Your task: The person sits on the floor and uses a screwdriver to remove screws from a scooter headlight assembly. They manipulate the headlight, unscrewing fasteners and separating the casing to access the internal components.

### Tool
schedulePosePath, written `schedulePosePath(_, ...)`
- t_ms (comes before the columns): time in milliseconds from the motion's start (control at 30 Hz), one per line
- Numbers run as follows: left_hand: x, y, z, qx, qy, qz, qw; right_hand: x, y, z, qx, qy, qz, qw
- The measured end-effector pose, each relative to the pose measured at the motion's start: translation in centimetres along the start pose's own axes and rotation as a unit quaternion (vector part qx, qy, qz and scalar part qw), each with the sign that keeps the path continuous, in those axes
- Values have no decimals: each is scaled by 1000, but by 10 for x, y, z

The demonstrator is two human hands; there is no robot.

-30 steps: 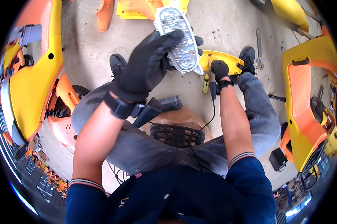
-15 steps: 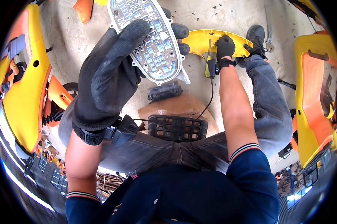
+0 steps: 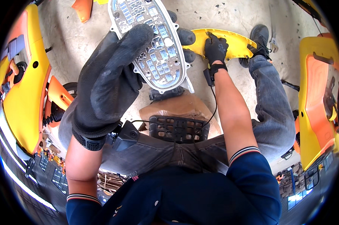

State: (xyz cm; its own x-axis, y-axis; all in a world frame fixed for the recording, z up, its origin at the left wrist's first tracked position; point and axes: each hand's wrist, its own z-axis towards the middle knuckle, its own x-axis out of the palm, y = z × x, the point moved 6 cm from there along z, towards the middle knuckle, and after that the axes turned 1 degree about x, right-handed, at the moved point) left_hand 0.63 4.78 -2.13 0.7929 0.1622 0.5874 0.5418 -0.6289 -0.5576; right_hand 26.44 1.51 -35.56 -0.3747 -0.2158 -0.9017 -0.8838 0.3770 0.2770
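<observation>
Gloved in black, my left hand [image 3: 107, 80] grips a white-rimmed oval light unit [image 3: 160, 65] with rows of small square elements, thumb across its face and fingers round its far side. My right hand [image 3: 215, 48], also gloved, is on a curved yellow plastic panel [image 3: 237, 47] lying between my feet, its fingers curled at the panel. What those fingers hold is too small to tell. A black device on a cable [image 3: 208, 77] is strapped at my right wrist.
Yellow-orange vehicle bodies stand left [image 3: 21, 105] and right [image 3: 312, 112]. An orange part [image 3: 82, 9] lies at the back, a wrench [image 3: 273, 45] beyond my right foot. Below the light sit a dark housing [image 3: 165, 93], brown cardboard [image 3: 190, 105] and a black slotted plate [image 3: 179, 127].
My left hand has come nearer with the light unit, its face now showing more detail. My right hand has shifted left along the yellow panel, over where the yellow-handled screwdriver showed.
</observation>
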Motion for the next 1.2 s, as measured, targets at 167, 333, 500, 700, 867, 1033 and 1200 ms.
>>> schedulePosePath(167, -5, -2, -7, 14, -20, 8, 1000, 7, -21, 1, 21, -39, 57, 997)
schedulePosePath(333, 0, 1, -6, 17, -11, 11, 1000, -2, -32, 6, 40, -65, 65, 995)
schedulePosePath(500, -4, -2, -6, 16, -21, 10, 1000, -5, -15, 12, -17, -71, 38, 997)
schedulePosePath(700, -11, -2, -10, 17, -38, 10, 999, 4, -3, 15, 16, 5, 0, 1000)
schedulePosePath(867, -10, -1, -10, 17, -41, 11, 999, -4, 13, 11, 27, 23, -53, 998)
schedulePosePath(1033, -4, 2, -5, 13, -38, 14, 999, -3, 18, 15, 44, 33, -72, 996)
schedulePosePath(1200, 0, 3, 1, 5, -35, 18, 999, 3, 19, 23, 72, 16, -105, 992)
